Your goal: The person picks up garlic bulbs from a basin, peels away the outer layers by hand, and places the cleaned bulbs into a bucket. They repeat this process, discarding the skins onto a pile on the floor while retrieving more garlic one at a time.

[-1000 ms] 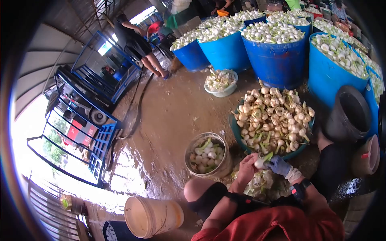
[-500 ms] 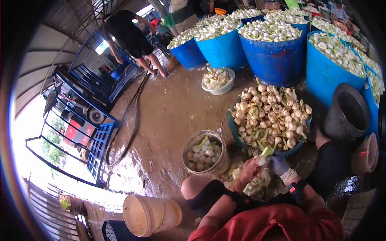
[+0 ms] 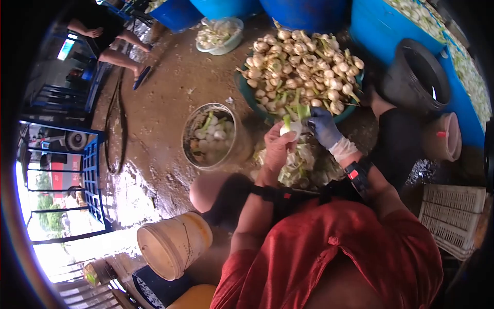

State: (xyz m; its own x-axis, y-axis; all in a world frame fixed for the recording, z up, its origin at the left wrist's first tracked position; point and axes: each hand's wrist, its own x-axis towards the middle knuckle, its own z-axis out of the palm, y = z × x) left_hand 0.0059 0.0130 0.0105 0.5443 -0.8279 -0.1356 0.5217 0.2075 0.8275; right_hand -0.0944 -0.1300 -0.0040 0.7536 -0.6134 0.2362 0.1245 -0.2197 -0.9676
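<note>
My bare left hand (image 3: 278, 144) grips a peeled white garlic bulb (image 3: 291, 131) with a short green stem. On my right hand (image 3: 325, 129) is a dark glove with a pale cuff, and its fingers pinch a strip of green outer leaf (image 3: 303, 111) beside the bulb. Just beyond both hands stands a green tub (image 3: 248, 105) heaped with unpeeled garlic bulbs (image 3: 303, 64). Stripped peelings (image 3: 296, 165) lie in a pile below my hands. To the left, a bucket (image 3: 186, 135) holds peeled white bulbs (image 3: 213, 136).
A pale basin (image 3: 226, 47) of garlic stands ahead. Large blue tubs (image 3: 309, 15) line the far side. A black bucket (image 3: 419, 77), a pinkish bucket (image 3: 448, 136) and a white crate (image 3: 453, 211) are at right. A cream bucket (image 3: 172, 247) lies left; a person (image 3: 110, 46) walks beyond.
My view has tilted down, so things appear higher and further left. The green leaf has come partly away from the bulb towards my right hand. The person at the far left has changed stance.
</note>
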